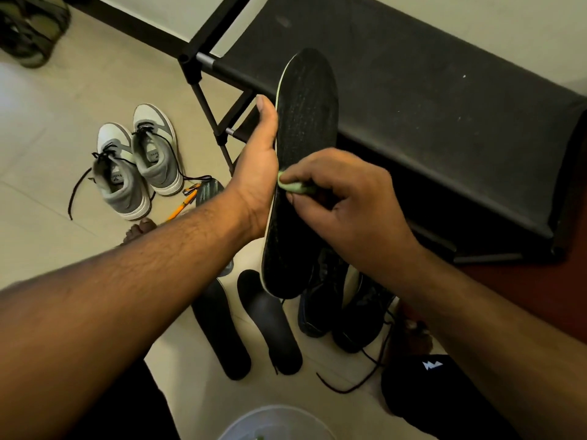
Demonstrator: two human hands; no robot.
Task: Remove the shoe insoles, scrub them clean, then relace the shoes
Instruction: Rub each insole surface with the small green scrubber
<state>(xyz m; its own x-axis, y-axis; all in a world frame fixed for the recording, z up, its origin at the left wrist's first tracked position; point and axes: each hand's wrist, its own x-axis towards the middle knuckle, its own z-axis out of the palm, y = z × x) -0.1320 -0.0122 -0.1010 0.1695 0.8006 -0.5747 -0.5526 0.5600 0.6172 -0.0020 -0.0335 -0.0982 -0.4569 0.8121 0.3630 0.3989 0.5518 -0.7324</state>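
My left hand [259,168] holds a black insole [306,115] upright from behind, thumb along its pale left edge. Against the insole's face, my right hand [336,195] grips a small light green brush [293,186] between curled fingers. Two more black insoles [222,331] [270,322] lie side by side on the floor below. A pair of dark shoes [343,309] with loose laces stands under my right wrist. A grey and white pair of sneakers [136,160] with loosened black laces sits on the floor to the left.
A black fabric shoe rack [444,100] on a metal frame fills the upper right. Another insole [209,190] and an orange pen [182,206] lie near the sneakers. A white bowl rim [276,422] shows at the bottom edge. Olive sandals [30,30] sit top left.
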